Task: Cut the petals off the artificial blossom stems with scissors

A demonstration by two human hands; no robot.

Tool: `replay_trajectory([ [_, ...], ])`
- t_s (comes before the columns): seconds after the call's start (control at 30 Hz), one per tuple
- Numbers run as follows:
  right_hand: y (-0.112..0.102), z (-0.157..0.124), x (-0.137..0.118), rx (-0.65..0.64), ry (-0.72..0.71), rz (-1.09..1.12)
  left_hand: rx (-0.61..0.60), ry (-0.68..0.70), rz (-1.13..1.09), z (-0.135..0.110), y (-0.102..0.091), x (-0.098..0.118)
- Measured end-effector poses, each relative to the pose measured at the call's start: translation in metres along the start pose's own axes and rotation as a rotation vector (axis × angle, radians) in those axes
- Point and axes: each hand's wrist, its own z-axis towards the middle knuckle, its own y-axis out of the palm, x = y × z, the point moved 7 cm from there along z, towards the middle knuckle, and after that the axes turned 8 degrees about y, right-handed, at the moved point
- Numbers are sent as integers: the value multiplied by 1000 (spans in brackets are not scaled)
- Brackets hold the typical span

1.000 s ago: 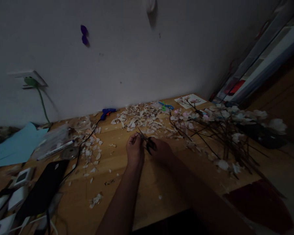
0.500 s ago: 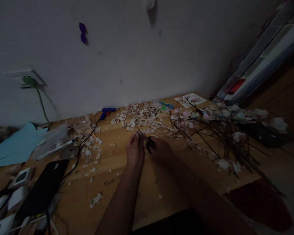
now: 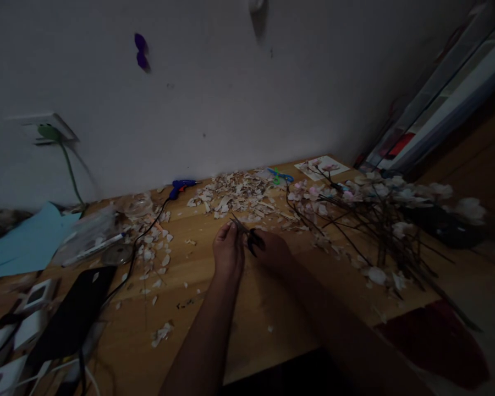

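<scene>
Over the middle of the wooden table [image 3: 247, 341], my right hand [image 3: 274, 250] is closed round the black handles of a pair of scissors [image 3: 254, 242]. The blades point up and left, toward my left fingertips. My left hand [image 3: 228, 250] is pinched right beside the blades, on a small pale piece too tiny and dark to name. Just beyond both hands lies a heap of pale, curled scraps [image 3: 239, 195]. Loose petal-like pieces [image 3: 148, 256] are scattered to the left of my left hand.
At the back stand a blue glue gun [image 3: 181, 187] with a black cord and blue-green scissors [image 3: 281, 176]. Branches with white and pink blossoms [image 3: 379, 192] spread across the right. On the left are a black phone-like slab [image 3: 72, 313], a marker [image 3: 101, 245] and blue paper [image 3: 28, 245].
Both hands stay almost in place. The scissors' handles look slightly wider apart now. The whole view has shifted a little.
</scene>
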Motion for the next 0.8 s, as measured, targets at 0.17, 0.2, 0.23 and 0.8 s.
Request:
replay_trajectory([
  [0.17,-1,0,-1,7,-5,17,-23,-16,7,-2,3,1],
  [0.2,-1,0,0,7,-4,28,-23,-15,5,-2,4,1],
  [0.23,-1,0,0,6,-1,40,-23,-8,4,-2,4,2],
  [0.8,-4,0,1,9,10,72,-82,99,305,11,-3,18],
])
